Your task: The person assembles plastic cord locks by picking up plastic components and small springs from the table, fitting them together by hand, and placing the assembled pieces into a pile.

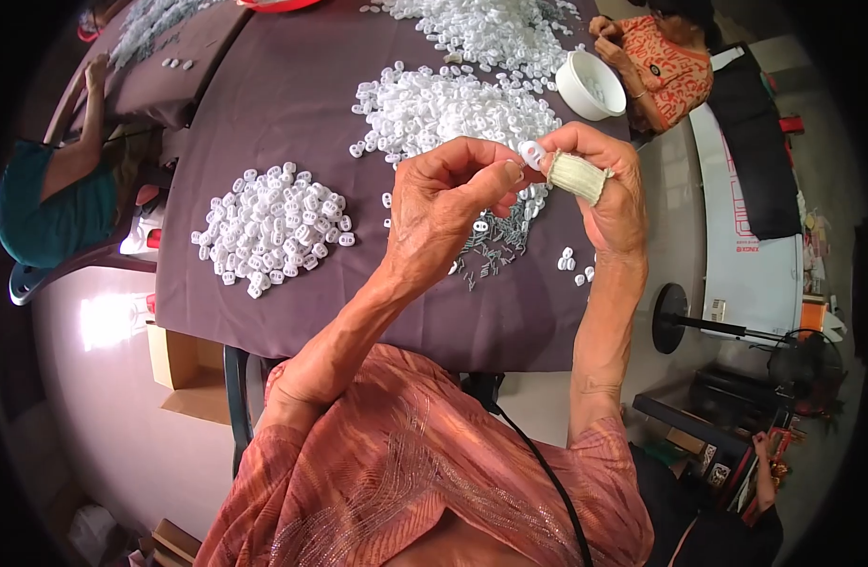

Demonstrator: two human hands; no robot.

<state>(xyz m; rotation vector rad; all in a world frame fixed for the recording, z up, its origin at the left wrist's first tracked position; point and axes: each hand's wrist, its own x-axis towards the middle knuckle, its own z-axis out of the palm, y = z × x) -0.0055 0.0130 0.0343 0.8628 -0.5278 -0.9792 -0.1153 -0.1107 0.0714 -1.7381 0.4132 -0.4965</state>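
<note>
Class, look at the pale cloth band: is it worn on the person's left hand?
No, the pale cloth band sits around a finger of the right hand.

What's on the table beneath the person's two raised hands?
Small grey pins and white pieces show between and beyond them on the cloth. Whatever the left hand and right hand cover is hidden.

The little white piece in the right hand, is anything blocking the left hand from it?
Nothing visible: the left hand is close beside the white piece. The pale ribbed band on the right hand lies on the other side.
</note>
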